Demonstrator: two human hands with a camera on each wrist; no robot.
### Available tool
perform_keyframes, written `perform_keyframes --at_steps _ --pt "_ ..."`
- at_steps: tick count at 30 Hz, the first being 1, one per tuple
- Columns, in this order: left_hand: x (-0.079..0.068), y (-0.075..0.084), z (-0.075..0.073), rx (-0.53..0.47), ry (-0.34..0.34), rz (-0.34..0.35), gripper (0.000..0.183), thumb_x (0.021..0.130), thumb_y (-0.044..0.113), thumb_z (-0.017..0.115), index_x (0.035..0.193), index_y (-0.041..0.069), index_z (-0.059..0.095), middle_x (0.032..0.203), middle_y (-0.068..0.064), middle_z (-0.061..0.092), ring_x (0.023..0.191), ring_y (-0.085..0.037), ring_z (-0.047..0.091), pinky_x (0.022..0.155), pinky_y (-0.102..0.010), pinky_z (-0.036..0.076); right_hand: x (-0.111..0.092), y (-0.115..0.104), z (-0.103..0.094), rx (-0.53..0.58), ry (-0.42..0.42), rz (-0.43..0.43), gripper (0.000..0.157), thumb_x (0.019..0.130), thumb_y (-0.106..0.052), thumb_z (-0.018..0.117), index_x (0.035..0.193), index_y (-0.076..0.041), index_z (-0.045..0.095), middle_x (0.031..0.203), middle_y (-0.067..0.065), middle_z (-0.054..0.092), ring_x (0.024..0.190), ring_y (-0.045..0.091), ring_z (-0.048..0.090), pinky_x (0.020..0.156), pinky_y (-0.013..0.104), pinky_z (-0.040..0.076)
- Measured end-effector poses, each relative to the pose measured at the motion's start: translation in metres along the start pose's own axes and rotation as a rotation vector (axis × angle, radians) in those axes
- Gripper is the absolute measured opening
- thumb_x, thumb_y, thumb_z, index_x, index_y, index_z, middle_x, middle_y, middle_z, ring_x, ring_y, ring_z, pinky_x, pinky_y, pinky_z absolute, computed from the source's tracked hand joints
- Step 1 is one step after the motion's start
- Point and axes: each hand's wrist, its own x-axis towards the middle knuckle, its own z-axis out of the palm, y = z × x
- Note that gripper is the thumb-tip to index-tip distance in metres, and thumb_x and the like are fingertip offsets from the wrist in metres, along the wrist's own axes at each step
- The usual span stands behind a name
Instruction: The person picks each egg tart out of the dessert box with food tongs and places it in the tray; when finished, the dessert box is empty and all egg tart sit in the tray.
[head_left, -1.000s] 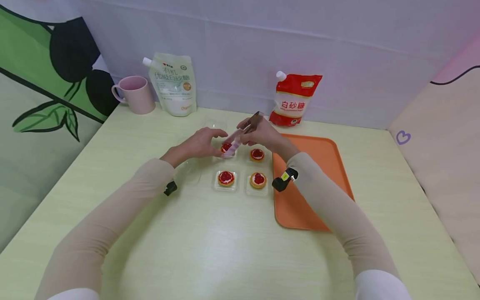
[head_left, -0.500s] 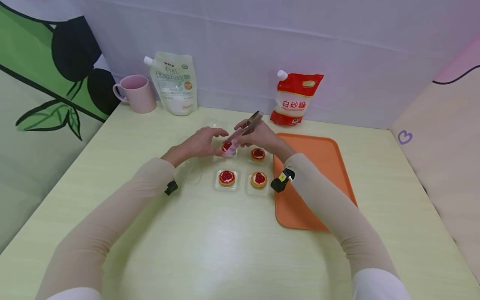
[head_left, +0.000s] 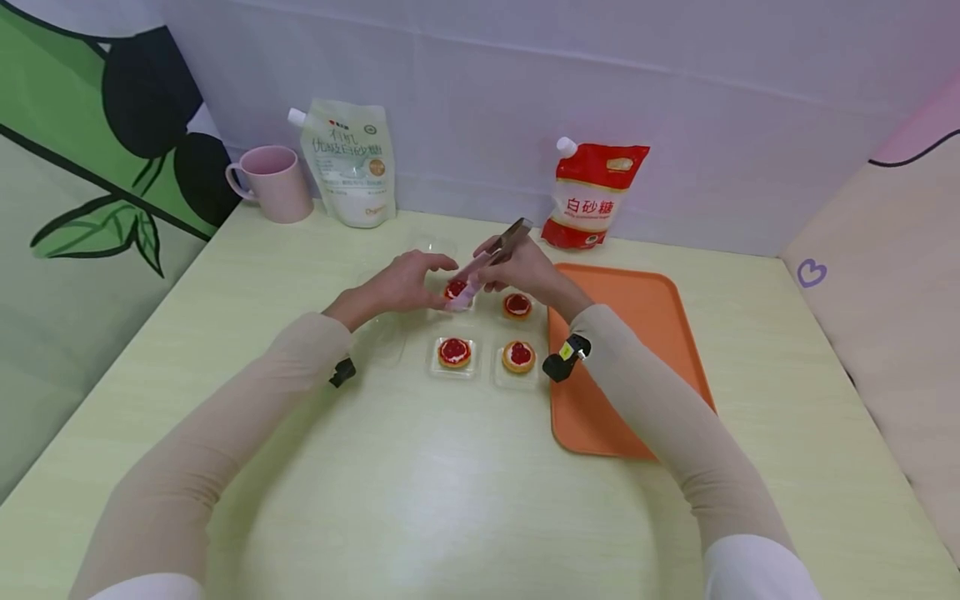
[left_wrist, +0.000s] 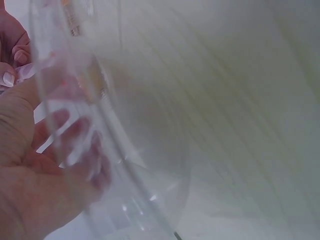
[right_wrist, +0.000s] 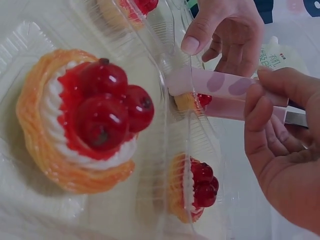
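Hardly anything has moved since the earlier head frame: the right hand (head_left: 521, 268) and left hand (head_left: 401, 282) keep nearly the same places, with only a slight shift at the rear end of the tongs (right_wrist: 227, 82). The right grip pinches those tongs, their tips down at the far-left berry tart (head_left: 456, 288), which sits in its clear plastic box on the table (head_left: 420, 483). Whether the tips press on the pastry, I cannot tell. The left grip is wide, thumb and fingers spread beside that box; contact with it is unclear.

Squeezing too hard could crack the crust, while too light or uneven a pinch could let the tart roll or tip, smearing cream and shedding berries. An unsteadied box might slide, being light. Low over the table, the right wrist could also brush the far-right tart (head_left: 517, 306) if it drops or swings towards the orange tray (head_left: 630, 292).
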Motion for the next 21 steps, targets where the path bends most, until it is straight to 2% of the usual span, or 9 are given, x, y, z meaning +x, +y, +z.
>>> perform_keyframes --at_steps 12,21 --pt "-0.0002 -0.0005 -0.0003 0.002 -0.017 0.003 0.068 0.084 0.024 0.081 0.143 0.008 0.052 0.147 -0.014 0.054 0.137 -0.037 0.046 0.113 -0.055 0.037 0.0010 0.0043 0.0050 0.022 0.046 0.022 0.031 0.087 -0.012 0.078 0.113 -0.001 0.064 0.104 0.020 0.072 0.072 0.024 0.070 0.069 0.031 0.061" --pt "0.0005 0.0021 -0.0020 0.012 -0.016 0.000 0.067 0.083 0.024 0.081 0.142 0.008 0.053 0.146 -0.014 0.054 0.137 -0.037 0.046 0.114 -0.056 0.036 -0.0023 0.0018 -0.0007 0.043 0.075 0.036 0.031 0.087 -0.009 0.077 0.113 0.000 0.064 0.104 0.022 0.072 0.070 0.022 0.070 0.069 0.032 0.061"
